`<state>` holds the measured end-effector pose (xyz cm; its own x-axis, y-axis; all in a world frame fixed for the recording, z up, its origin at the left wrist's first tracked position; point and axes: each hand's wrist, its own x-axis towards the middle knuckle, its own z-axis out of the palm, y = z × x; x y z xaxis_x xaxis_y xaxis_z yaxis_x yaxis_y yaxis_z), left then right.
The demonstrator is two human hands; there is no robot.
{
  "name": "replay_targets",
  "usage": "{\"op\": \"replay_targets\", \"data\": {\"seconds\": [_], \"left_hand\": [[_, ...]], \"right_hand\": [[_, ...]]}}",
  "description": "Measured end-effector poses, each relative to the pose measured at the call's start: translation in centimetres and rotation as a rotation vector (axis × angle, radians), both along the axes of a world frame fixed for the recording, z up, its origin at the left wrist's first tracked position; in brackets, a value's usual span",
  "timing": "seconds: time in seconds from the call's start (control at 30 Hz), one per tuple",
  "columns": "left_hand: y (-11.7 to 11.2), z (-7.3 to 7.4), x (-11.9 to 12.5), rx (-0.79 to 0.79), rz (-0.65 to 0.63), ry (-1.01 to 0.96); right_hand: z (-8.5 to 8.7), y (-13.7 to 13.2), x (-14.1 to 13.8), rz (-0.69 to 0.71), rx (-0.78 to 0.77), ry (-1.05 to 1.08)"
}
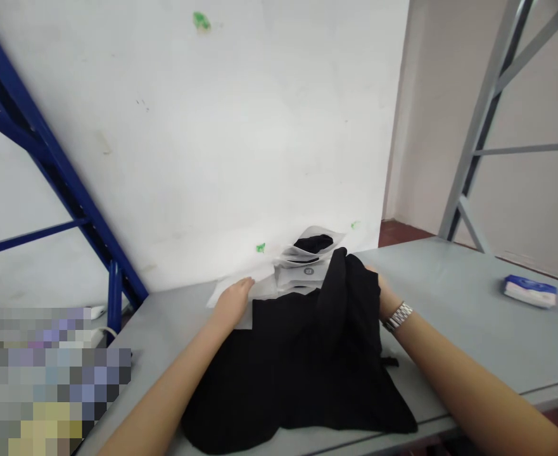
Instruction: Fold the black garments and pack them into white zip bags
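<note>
A black garment (279, 373) is spread in front of me, its lower edge reaching the table's near side. My left hand (234, 303) is closed at the garment's upper left, on a frosted plastic bag (264, 288) that lies partly under the cloth. My right hand (387, 297) is at the garment's right side, where a fold (338, 285) stands up; its fingers are hidden behind the raised cloth. Beyond the garment, against the wall, are several frosted bags (302, 273), and black fabric (314, 243) shows in the open mouth of one.
The grey table (450, 297) meets a white wall (259, 126) at the back. A tissue pack (530, 291) lies far right. Blue rack posts (69, 183) rise on the left and grey ones (478, 126) on the right. Blurred-out items (45, 386) cover the lower left.
</note>
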<state>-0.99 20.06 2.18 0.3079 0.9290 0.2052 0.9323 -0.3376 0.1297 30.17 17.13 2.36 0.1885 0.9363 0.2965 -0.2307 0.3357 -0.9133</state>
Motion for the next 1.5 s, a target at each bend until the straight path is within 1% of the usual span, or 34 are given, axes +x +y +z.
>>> {"op": "replay_targets", "data": {"seconds": [0.07, 0.13, 0.23, 0.33, 0.4, 0.47, 0.5, 0.57, 0.63, 0.67, 0.73, 0.77, 0.8, 0.83, 0.87, 0.9, 0.93, 0.97, 1.0, 1.03, 1.1, 1.13, 1.17, 1.2, 1.27, 1.33, 1.4, 1.47, 1.5], "left_hand": [[-0.3, 0.5, 0.7, -0.034, -0.026, -0.054], [-1.2, 1.2, 1.6, -0.090, -0.058, -0.125], [-4.4, 2.4, 3.1, -0.162, -0.146, -0.276], [-8.3, 2.9, 4.3, -0.221, -0.243, -0.475], [-10.1, 2.8, 4.6, -0.249, -0.263, -0.628], [-10.7, 2.8, 4.2, -0.254, -0.256, -0.717], [-10.8, 2.8, 3.6, -0.236, -0.243, -0.728], [-10.5, 3.2, 2.1, -0.163, -0.204, -0.739], [-10.4, 3.7, 0.5, -0.026, -0.132, -0.772], [-10.6, 4.0, -0.2, 0.066, -0.088, -0.795], [-11.5, 4.4, -1.0, 0.314, -0.004, -0.796], [-12.3, 4.5, -1.2, 0.434, 0.011, -0.751], [-13.2, 4.6, -1.2, 0.504, -0.012, -0.669], [-14.2, 4.6, -1.0, 0.493, -0.080, -0.557], [-15.3, 4.5, -0.8, 0.407, -0.176, -0.435], [-16.2, 4.6, -0.6, 0.267, -0.280, -0.325], [-17.0, 4.6, -0.4, 0.115, -0.363, -0.261], [-17.6, 4.8, -0.3, 0.005, -0.397, -0.249], [-17.8, 5.0, -0.1, -0.034, -0.381, -0.290], [-17.7, 5.4, 0.0, -0.007, -0.326, -0.369], [-16.6, 6.2, 0.4, 0.129, -0.191, -0.547], [-15.8, 6.7, 0.8, 0.176, -0.151, -0.612], [-14.8, 7.2, 1.2, 0.184, -0.141, -0.653], [-13.8, 7.7, 1.8, 0.147, -0.162, -0.677], [-12.1, 8.5, 3.0, -0.004, -0.229, -0.694], [-10.8, 9.2, 4.0, -0.116, -0.271, -0.692], [-10.1, 9.7, 4.6, -0.122, -0.255, -0.695], [-9.8, 10.1, 4.5, -0.076, -0.215, -0.730], [-9.8, 10.3, 4.2, -0.064, -0.196, -0.758]], "right_hand": [[0.4, -0.2, -0.4, 0.101, -0.054, 0.053], [0.7, -0.5, -0.9, 0.178, -0.085, 0.114], [1.2, -1.1, -1.9, 0.242, -0.082, 0.182], [2.0, -2.5, -3.3, 0.303, -0.067, 0.213], [2.6, -3.9, -4.3, 0.370, -0.070, 0.203], [3.2, -5.3, -4.9, 0.419, -0.078, 0.132], [3.4, -5.9, -5.0, 0.407, -0.071, 0.060], [3.9, -6.6, -4.9, 0.304, -0.029, -0.099], [4.4, -6.9, -4.8, 0.188, 0.025, -0.145], [4.7, -6.9, -4.8, 0.158, 0.041, -0.107], [5.3, -6.9, -5.1, 0.150, 0.044, 0.035], [5.5, -6.9, -5.3, 0.156, 0.033, 0.103], [5.6, -6.9, -5.6, 0.163, 0.011, 0.158], [5.7, -6.9, -5.9, 0.170, -0.020, 0.204], [5.7, -6.9, -6.1, 0.175, -0.062, 0.244], [5.7, -6.9, -6.2, 0.186, -0.113, 0.276], [5.6, -6.9, -6.3, 0.206, -0.168, 0.304], [5.6, -6.8, -6.3, 0.240, -0.222, 0.325], [5.6, -6.8, -6.3, 0.289, -0.270, 0.336], [5.6, -6.7, -6.4, 0.343, -0.305, 0.337], [6.0, -6.7, -6.7, 0.436, -0.331, 0.300], [6.3, -6.7, -7.0, 0.467, -0.318, 0.262], [6.6, -6.7, -7.3, 0.491, -0.290, 0.213], [6.9, -6.7, -7.7, 0.508, -0.255, 0.159], [7.5, -6.9, -8.5, 0.522, -0.178, 0.057], [7.8, -7.3, -8.8, 0.482, -0.096, -0.036], [7.4, -8.1, -8.5, 0.430, -0.001, -0.197], [6.5, -9.1, -7.7, 0.418, 0.065, -0.466], [5.9, -9.6, -7.1, 0.430, 0.075, -0.621]]}}
